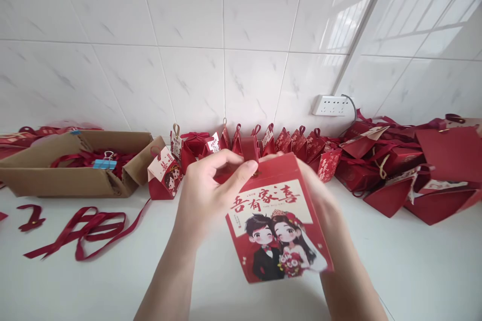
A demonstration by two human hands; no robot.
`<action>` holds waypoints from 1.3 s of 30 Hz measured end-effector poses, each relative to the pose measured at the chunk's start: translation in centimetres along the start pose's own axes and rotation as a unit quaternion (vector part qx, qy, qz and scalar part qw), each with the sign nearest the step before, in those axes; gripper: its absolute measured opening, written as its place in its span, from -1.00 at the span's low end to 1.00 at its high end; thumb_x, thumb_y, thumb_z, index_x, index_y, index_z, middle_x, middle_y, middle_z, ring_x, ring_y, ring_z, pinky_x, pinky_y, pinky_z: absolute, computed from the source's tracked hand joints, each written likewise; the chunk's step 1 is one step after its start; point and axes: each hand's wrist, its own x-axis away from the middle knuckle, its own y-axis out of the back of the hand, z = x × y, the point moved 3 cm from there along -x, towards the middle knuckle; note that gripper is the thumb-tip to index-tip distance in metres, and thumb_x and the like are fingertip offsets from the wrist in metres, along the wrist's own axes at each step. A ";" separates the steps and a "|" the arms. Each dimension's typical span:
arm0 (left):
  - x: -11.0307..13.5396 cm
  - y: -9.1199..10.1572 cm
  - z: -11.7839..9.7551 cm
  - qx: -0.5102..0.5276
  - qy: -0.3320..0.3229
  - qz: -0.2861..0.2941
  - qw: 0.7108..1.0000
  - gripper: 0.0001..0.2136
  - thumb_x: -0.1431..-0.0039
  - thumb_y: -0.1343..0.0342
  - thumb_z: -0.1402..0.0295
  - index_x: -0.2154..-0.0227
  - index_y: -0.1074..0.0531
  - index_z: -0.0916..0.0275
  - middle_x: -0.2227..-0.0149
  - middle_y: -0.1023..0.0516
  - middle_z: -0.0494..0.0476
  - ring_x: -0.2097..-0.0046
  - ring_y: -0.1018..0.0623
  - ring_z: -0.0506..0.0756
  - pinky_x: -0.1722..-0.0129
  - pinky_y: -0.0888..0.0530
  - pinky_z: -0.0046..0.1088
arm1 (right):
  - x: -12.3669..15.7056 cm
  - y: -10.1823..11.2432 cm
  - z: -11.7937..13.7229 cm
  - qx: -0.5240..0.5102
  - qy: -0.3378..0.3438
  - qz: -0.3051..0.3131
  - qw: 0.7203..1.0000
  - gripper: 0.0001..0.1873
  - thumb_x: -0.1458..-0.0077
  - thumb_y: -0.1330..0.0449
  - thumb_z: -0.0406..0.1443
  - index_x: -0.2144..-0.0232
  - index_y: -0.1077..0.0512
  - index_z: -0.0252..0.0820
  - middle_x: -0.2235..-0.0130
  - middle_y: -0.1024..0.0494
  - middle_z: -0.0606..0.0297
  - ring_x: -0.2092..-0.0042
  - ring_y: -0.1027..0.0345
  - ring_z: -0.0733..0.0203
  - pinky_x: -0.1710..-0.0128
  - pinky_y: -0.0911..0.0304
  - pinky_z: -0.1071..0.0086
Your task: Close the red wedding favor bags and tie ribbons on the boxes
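I hold a red paper gift box (276, 220) printed with a cartoon bride and groom and Chinese characters, in front of me above the white counter. My left hand (207, 193) is closed on the box's top left edge, thumb and fingers pinching near the top flap. My right hand (326, 195) sits behind the box on its right side, mostly hidden, fingers wrapped round it. A dark red ribbon loop (249, 149) shows just above the box's top.
A row of finished red gift boxes (297, 143) lines the tiled wall, with a pile of more (406, 170) at the right. A cardboard box (71, 173) with ribbons and a blue binder clip (105, 163) stands left. Loose red ribbons (86, 230) lie on the counter. A wall socket (331, 105) is behind.
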 end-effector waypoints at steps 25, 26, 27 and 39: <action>9.7 -8.9 1.8 0.345 0.181 0.323 0.862 -0.54 -0.14 0.00 -0.03 0.15 -0.47 0.26 0.11 -0.56 0.22 0.19 -0.56 0.14 0.22 -0.47 -0.39 | 19.5 3.8 -2.8 -0.176 -0.190 -0.368 0.893 -0.76 -0.09 -0.15 -0.15 0.41 -0.43 -0.22 0.46 -0.59 0.23 0.48 -0.46 0.19 0.47 -0.36 0.41; 10.5 -9.4 1.7 0.334 0.182 0.344 0.858 -0.57 -0.14 -0.02 0.00 0.16 -0.48 0.28 0.12 -0.57 0.23 0.19 -0.57 0.15 0.21 -0.47 -0.39 | 20.2 3.8 -3.2 -0.214 -0.201 -0.377 0.878 -0.77 -0.11 -0.13 -0.17 0.38 -0.44 -0.24 0.43 -0.60 0.21 0.46 -0.48 0.20 0.43 -0.38 0.40; 11.2 -10.0 1.6 0.325 0.179 0.360 0.856 -0.58 -0.16 -0.01 0.02 0.16 -0.48 0.28 0.12 -0.57 0.23 0.19 -0.57 0.15 0.20 -0.47 -0.37 | 20.8 3.9 -3.4 -0.244 -0.206 -0.378 0.869 -0.77 -0.13 -0.11 -0.19 0.33 -0.45 -0.25 0.39 -0.61 0.19 0.43 -0.50 0.20 0.38 -0.40 0.40; 20.9 -25.0 -1.9 0.083 -0.078 0.466 0.877 -0.60 -0.13 -0.01 0.37 -0.04 -0.36 0.33 -0.19 -0.32 0.34 -0.23 -0.27 0.28 -0.24 -0.20 -0.08 | 41.1 11.9 2.2 -0.031 -0.147 -0.659 0.737 -0.88 0.10 -0.19 -0.39 0.40 -0.44 -0.22 0.41 -0.59 0.20 0.46 -0.48 0.17 0.54 -0.47 0.40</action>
